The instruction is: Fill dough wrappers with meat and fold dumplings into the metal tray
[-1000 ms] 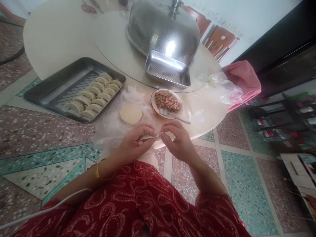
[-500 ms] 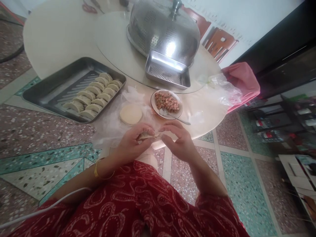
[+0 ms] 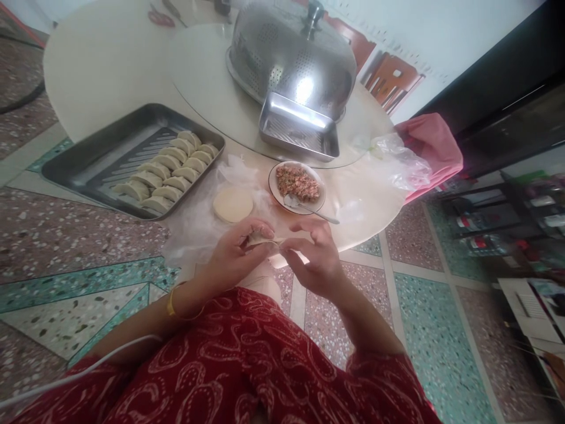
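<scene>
A pale dumpling (image 3: 260, 240) sits between both hands just off the table's near edge. My left hand (image 3: 232, 259) cups it from below, and my right hand (image 3: 311, 259) pinches its right end with thumb and fingers. Just beyond the hands lies a stack of round wrappers (image 3: 233, 204) on clear plastic. To its right stands a small plate of minced filling (image 3: 296, 185) with a spoon (image 3: 309, 208) resting in it. The grey metal tray (image 3: 101, 159) at left holds several folded dumplings (image 3: 165, 172) in rows.
On the round table (image 3: 110, 65), a glass turntable carries a perforated steel dome cover (image 3: 293, 56) and a small steel tray (image 3: 298, 126). A crumpled plastic bag (image 3: 399, 162) and pink cloth (image 3: 435, 147) lie at right. Wooden chairs (image 3: 391, 73) stand behind the table. Terrazzo floor lies below.
My right hand's fingers have shifted slightly left along the dumpling's edge and closed on it. The view has drifted slightly.
</scene>
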Motion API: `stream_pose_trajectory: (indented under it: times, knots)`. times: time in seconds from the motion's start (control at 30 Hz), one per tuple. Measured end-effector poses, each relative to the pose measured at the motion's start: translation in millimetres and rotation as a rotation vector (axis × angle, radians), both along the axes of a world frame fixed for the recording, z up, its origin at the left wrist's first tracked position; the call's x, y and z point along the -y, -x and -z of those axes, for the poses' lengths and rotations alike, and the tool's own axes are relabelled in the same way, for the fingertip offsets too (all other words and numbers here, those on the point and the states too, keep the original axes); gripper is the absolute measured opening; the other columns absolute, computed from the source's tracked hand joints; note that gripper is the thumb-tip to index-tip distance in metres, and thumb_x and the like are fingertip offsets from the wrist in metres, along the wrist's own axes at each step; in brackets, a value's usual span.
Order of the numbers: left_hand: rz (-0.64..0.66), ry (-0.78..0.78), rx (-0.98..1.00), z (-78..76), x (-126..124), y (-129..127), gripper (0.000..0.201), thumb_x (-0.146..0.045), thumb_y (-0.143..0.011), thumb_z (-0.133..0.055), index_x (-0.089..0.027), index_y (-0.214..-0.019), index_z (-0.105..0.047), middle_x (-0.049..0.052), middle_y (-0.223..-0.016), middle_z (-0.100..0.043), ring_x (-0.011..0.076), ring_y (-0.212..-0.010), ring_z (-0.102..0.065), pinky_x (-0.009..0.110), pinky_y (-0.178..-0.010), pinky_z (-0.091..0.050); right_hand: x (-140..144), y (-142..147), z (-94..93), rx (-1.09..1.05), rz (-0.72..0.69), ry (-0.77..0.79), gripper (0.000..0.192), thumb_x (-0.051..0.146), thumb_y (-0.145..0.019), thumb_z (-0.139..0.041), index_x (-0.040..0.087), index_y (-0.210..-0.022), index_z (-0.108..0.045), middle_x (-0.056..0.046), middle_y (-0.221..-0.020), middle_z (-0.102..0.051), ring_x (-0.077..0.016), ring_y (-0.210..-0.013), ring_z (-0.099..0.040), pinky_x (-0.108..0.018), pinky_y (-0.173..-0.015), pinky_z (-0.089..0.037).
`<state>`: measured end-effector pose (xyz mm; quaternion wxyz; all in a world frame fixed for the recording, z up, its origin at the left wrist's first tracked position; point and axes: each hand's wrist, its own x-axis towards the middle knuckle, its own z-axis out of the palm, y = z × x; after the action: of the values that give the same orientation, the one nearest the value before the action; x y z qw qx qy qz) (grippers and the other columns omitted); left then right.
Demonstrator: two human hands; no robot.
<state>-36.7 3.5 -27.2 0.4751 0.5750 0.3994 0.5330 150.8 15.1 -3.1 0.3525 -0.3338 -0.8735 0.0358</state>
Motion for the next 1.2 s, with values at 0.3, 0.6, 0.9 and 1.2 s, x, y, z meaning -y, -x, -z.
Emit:
stream_pose_trajectory:
  times: [0.3, 0.6, 0.9, 1.2]
  knots:
    - [-0.004, -0.047, -0.016, -1.0, 1, -1, 0.009, -0.025, -0.081, -0.065, -0.019, -0.083, -0.058, 0.003, -0.09, -0.064, 0.0124, -0.077, -0.061, 0.023, -0.064, -0.052, -1, -5, -1.9, -0.069, 0.045, 0.039, 0.012, 0.019, -0.086, -0.063, 0.027, -0.095, -0.065, -0.005, -0.105, -0.062, -0.0235, -0.1, -0.059, -0.042, -0.078, -0.052]
    - [-0.006, -0.15, -0.099, 5.0, 0, -1, 0.006, -0.018, -0.08, -0.063, -0.019, -0.084, -0.061, 0.004, -0.092, -0.066, 0.0142, -0.086, -0.064, 0.024, -0.073, -0.052, -5, 1, -9.8, 0.066, 0.049, 0.026, 0.006, 0.017, -0.087, -0.062, 0.021, -0.088, -0.066, -0.006, -0.095, -0.065, -0.0205, -0.09, -0.061, -0.04, -0.079, -0.049]
    - [0.082, -0.181, -0.132, 9.6, -1, -3, 0.007, -0.016, -0.083, -0.063, -0.019, -0.089, -0.061, 0.003, -0.093, -0.065, 0.0132, -0.085, -0.063, 0.023, -0.07, -0.049, -4, 5, -7.7, -0.196, 0.108, 0.499, 0.01, 0.015, -0.081, -0.061, 0.021, -0.075, -0.066, -0.002, -0.083, -0.065, -0.0172, -0.084, -0.061, -0.035, -0.076, -0.052]
    - [0.068, -0.178, -0.15, 6.7, -4, -4, 0.005, -0.016, -0.083, -0.06, -0.018, -0.087, -0.061, 0.003, -0.09, -0.065, 0.0126, -0.08, -0.062, 0.023, -0.068, -0.048, -1, 3, -10.7, -0.248, 0.127, 0.607, 0.01, 0.02, -0.083, -0.062, 0.023, -0.083, -0.071, -0.003, -0.088, -0.067, -0.0179, -0.09, -0.062, -0.037, -0.081, -0.054]
